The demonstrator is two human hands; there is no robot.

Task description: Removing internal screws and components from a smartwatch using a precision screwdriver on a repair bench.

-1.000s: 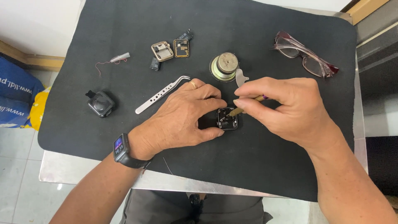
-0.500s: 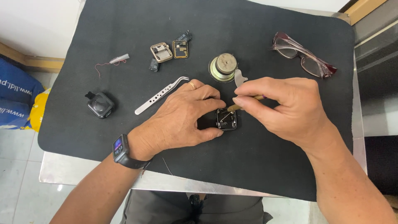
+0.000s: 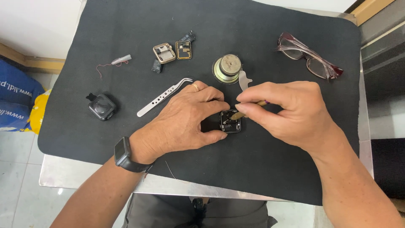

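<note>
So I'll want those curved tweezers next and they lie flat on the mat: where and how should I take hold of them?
Probably take the tweezers at the broad perforated middle, pinching across the two long edges from above. The curved tip points up toward the left hand, which crowds that end; the lower-left end lies free on the black mat, so come in from there.

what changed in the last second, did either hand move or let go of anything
Nothing visibly changed. The left hand still pins the small black device to the mat, and the right hand still holds the thin tool with its tip inside it. The tweezers, glasses and loose parts lie as before.
</note>
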